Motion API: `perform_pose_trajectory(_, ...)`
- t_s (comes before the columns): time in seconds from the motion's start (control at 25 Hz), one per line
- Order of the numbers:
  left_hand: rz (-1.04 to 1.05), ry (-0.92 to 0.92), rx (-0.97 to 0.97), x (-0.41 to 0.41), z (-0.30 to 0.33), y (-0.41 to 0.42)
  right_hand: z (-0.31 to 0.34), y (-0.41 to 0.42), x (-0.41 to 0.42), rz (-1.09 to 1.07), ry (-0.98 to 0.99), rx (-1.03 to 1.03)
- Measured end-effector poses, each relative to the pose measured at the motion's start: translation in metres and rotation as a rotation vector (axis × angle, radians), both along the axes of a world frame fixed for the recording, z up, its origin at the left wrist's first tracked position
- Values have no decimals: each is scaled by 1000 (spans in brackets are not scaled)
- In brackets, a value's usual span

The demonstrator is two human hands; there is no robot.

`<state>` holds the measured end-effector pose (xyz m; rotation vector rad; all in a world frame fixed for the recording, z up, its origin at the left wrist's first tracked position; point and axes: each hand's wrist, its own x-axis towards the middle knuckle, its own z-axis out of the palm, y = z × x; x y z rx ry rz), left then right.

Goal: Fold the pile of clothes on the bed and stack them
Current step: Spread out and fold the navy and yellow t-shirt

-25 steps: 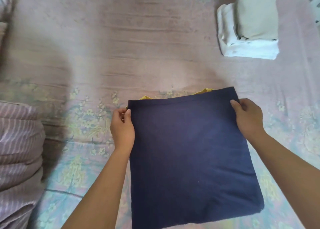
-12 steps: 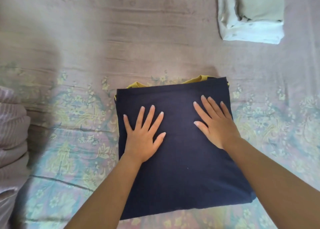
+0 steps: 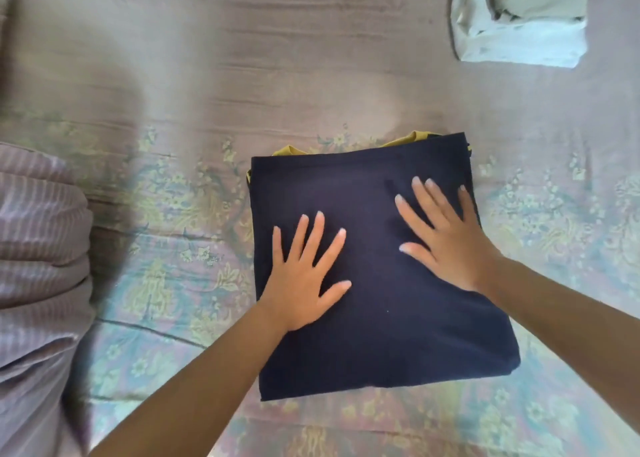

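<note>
A folded navy blue garment (image 3: 398, 335) lies flat on the bed, on top of a yellow garment (image 3: 289, 150) whose edges peek out along its far side. My left hand (image 3: 304, 276) rests palm down on the navy cloth, left of middle, fingers spread and straight. My right hand (image 3: 446, 238) presses flat on the cloth's right part, fingers pointing away from me. A stack of folded white and beige clothes (image 3: 519, 23) sits at the far right of the bed.
The bed is covered by a pale floral sheet (image 3: 166, 283) with a plain mauve area farther away. A striped mauve bundle of fabric (image 3: 38, 266) lies at the left edge.
A second ago both hands pinched the navy garment's far corners. They let go and now lie flat on top of it. Since half a second ago they have barely shifted.
</note>
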<state>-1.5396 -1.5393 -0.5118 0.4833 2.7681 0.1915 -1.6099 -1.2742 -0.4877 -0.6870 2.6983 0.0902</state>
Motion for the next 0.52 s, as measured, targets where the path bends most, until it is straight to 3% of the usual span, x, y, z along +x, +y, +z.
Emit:
perform_pose_trajectory(0.08, -211, -45, 28, 62, 9, -6, 7, 12, 68, 302, -27, -72)
perform_pose_trajectory(0.16, -324, -164, -87, 105, 15, -13, 13, 38, 121, 454, -97, -14)
perform_pose_trajectory(0.32, -314, -232, -161, 119, 31, -14, 23, 74, 135, 369, -172, 86)
perform_pose_trajectory(0.52, -238, -280, -228, 116, 55, -15, 41, 74, 124, 332, -154, -32)
